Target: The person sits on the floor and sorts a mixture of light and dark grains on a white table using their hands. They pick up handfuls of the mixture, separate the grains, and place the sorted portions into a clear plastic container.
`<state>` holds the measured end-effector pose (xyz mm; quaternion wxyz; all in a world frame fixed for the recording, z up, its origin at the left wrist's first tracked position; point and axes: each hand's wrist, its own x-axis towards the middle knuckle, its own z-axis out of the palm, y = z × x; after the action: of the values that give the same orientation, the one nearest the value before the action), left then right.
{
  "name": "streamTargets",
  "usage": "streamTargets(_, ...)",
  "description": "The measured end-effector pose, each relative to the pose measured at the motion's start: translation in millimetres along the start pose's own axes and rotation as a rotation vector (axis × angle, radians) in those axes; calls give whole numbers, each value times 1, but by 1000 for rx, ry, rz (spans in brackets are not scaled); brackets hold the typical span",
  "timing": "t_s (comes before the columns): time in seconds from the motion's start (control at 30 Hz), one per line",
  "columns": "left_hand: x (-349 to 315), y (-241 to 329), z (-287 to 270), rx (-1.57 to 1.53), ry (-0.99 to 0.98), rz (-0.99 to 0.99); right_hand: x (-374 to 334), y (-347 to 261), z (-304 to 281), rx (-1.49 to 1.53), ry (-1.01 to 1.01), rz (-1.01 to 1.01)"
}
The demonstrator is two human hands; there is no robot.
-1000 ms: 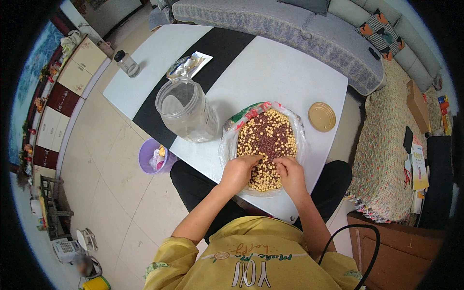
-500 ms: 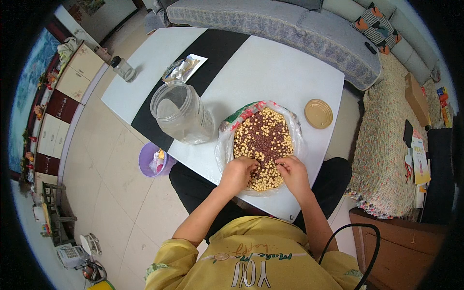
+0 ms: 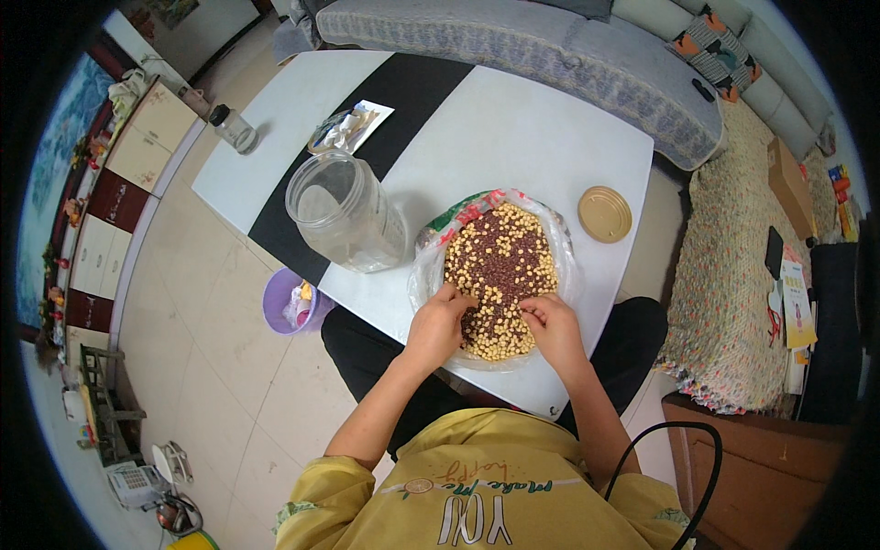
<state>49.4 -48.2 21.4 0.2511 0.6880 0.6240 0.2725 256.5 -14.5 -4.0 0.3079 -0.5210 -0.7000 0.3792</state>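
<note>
An opened plastic bag (image 3: 563, 261) lies on the table, spread around a heap of mixed small dark red beans (image 3: 500, 266) and round yellow beans (image 3: 496, 343). My left hand (image 3: 437, 325) is at the heap's near left edge, its fingertips bunched among the beans. Across from it, my right hand (image 3: 553, 328) rests over the near right edge with thumb and fingers pinched together. Whatever either pinch holds is too small or hidden to name. Left of the bag stands a wide clear plastic jar (image 3: 367, 225) without a lid. A gold round lid (image 3: 604, 214) lies right of the bag.
On the white table (image 3: 513, 119) with a black stripe are a silver packet (image 3: 353, 126) and a small glass jar (image 3: 235, 131) with a black cap. A purple bin (image 3: 291, 302) stands on the floor at left. A grey sofa (image 3: 513, 55) lines the far side.
My left hand has shifted slightly left and up along the heap's edge. My right hand has barely moved. The jar and lid stay in place.
</note>
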Motion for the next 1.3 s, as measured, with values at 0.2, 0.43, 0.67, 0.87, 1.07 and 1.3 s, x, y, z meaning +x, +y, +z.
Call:
streamTargets(0.2, -13, 7, 10, -7, -60, 78, 0, 2, 4, -5, 7, -10)
streamTargets(0.43, -15, -1, 17, -54, -25, 56, 0, -4, 3, -29, -27, 20)
streamTargets(0.67, -6, 2, 2, -737, -110, -361, 0, -3, 3, -12, -31, 35)
streamTargets(0.87, -5, -9, 6, -976, -94, -282, 1, -4, 1, -27, -41, 22)
streamTargets(1.07, -4, 1, -5, -536, -22, -186, 1, 2, 4, -36, -19, -12)
streamTargets(1.3, -7, -3, -8, 22, -22, 69, 0, 0, 3, -23, -19, -24)
